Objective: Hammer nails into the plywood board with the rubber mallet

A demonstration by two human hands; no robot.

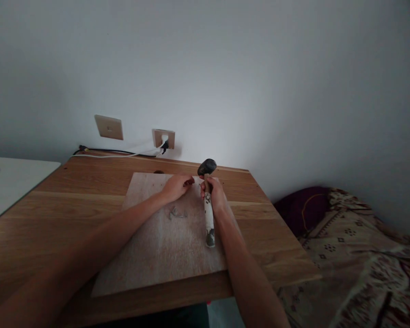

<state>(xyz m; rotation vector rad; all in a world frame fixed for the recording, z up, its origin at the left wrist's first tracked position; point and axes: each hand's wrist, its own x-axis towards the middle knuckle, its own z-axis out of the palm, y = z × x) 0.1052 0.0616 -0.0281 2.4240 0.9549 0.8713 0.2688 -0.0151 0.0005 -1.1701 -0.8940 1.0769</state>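
My right hand is wrapped round a hammer, gripping it high on the handle just below the dark head. Its pale, spotted handle points back toward me. Near the far edge of a thin wooden board, my left hand is closed with its fingers curled in; whatever they may hold is hidden. A small pile of nails lies on the board, nearer to me than the left hand. A short gap separates the two hands.
The board rests on a wooden table against a white wall. Cables run along the back to a wall socket. At left is a white surface. Patterned bedding and a dark purple cushion lie at right.
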